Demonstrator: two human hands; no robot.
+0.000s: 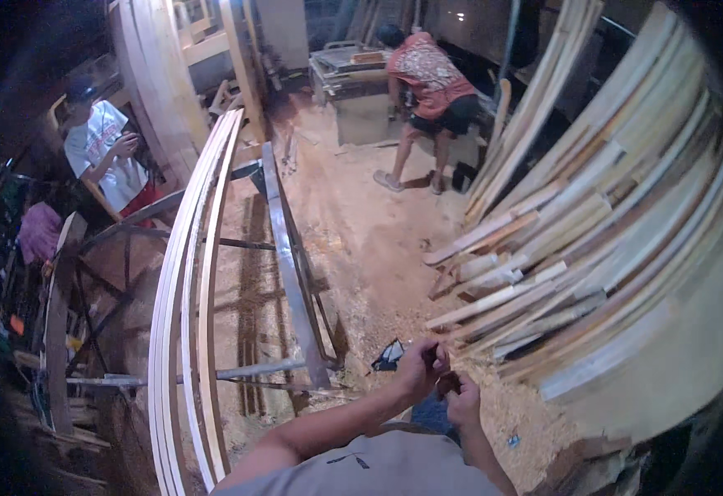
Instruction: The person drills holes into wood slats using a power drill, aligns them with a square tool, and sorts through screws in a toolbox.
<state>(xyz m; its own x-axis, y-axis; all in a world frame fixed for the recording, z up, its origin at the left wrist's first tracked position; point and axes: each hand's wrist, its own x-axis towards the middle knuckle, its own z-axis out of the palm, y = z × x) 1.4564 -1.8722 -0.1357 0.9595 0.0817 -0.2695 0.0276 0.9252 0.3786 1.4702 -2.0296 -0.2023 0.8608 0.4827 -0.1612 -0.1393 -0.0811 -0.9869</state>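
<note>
My left hand (420, 370) and my right hand (462, 400) are close together in front of my body, low in the head view. The fingers of both are curled in, with the fingertips almost meeting. Whatever they pinch, if anything, is too small or hidden to make out. Just left of my left hand, a small dark-and-white item (388, 355) lies on the floor. Long pale wood strips (204, 248) rest across a metal frame (291, 273) to my left, apart from my hands.
A large stack of wooden boards (576, 240) leans along the right side. Sawdust covers the floor (369, 240). One person in a red top (431, 74) bends beside a workbench (361, 107) at the back; another in a white shirt (109, 149) sits at the far left.
</note>
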